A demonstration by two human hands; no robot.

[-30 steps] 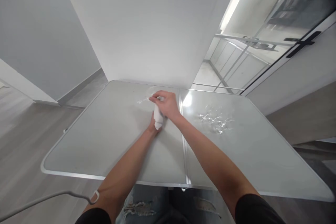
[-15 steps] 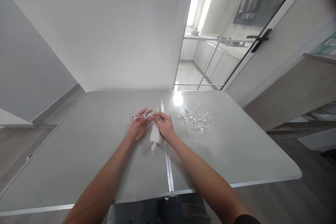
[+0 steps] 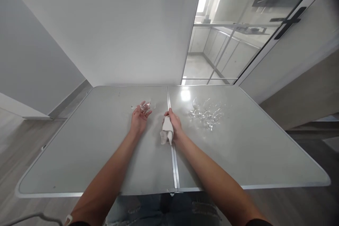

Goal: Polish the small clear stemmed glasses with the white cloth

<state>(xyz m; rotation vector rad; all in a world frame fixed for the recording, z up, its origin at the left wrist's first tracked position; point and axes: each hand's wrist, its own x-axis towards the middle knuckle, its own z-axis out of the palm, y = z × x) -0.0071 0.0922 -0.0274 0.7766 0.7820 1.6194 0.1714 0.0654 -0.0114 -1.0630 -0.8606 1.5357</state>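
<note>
Grey folding table (image 3: 106,155), metal-edged, with a centre seam running from the near edge to the far edge. All places below are taken from that seam.

White wall behind the table's far edge, left of the seam. Right of the seam, beyond the far edge, a glass door (image 3: 238,39) with a black handle gives onto a room with pale cabinets. Wood-look floor shows on both sides of the table.

Right of the seam, toward the far edge: a cluster of clear stemmed glasses (image 3: 206,113) standing close together, well apart from both hands. Nothing lies between the hands and that cluster; the tabletop there is bare, with a bright ceiling glare near the seam.

Left of the seam, toward the far edge: one clear glass (image 3: 143,106) lying on the tabletop, hard to read against the grey. The left hand (image 3: 139,120) rests just nearer than it, palm turned up, fingers spread and apart, fingertips at or touching the glass; contact cannot be told for sure. Left forearm runs straight back to the near edge.

On the seam itself: the right hand (image 3: 174,124) is closed around a white cloth (image 3: 166,133), bunched and hanging out below the fist toward the near side. Right forearm angles back to the near right.

Hands are near each other, not touching.
</note>
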